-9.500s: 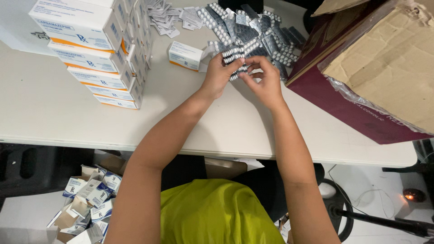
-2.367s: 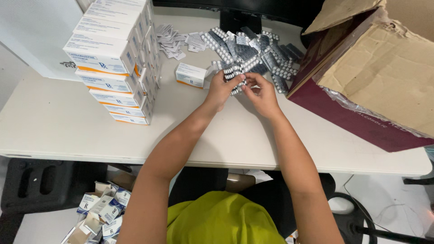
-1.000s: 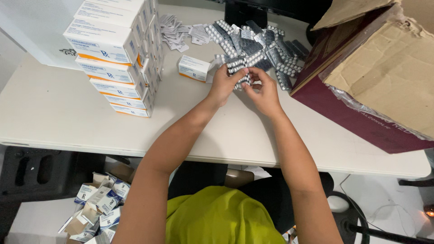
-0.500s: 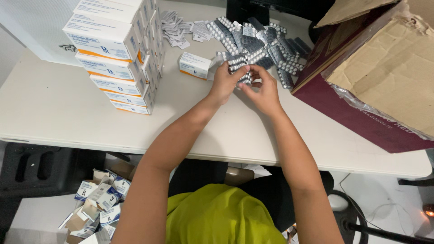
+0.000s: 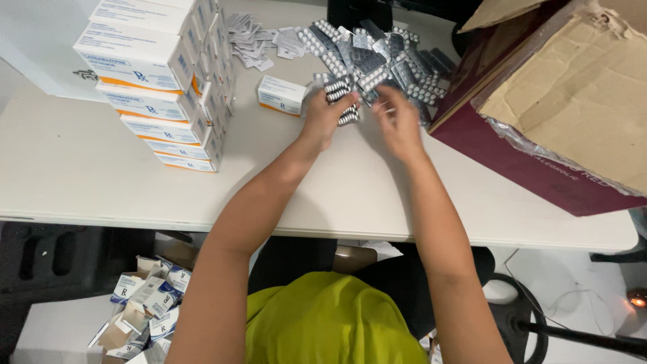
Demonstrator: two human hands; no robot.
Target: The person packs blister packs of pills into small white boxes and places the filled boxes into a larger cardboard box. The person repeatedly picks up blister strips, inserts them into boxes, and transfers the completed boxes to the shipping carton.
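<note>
- Left hand [image 5: 325, 116] grips a small stack of blister strips [image 5: 342, 101] above the table [image 5: 87, 175].
- Right hand [image 5: 399, 121], fingers loosely curled and empty, reaches into the loose strip pile [image 5: 377, 57].
- Many strips remain ungathered; emptied cartons [image 5: 145, 303] lie on the floor.

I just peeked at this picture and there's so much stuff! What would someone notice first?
First, the two hands at the middle of the white table: the left hand grips a small stack of blister packs, and the right hand reaches into the silvery pile behind it. Next, the tall stack of white boxes at the left, and the big open carton at the right.
</note>
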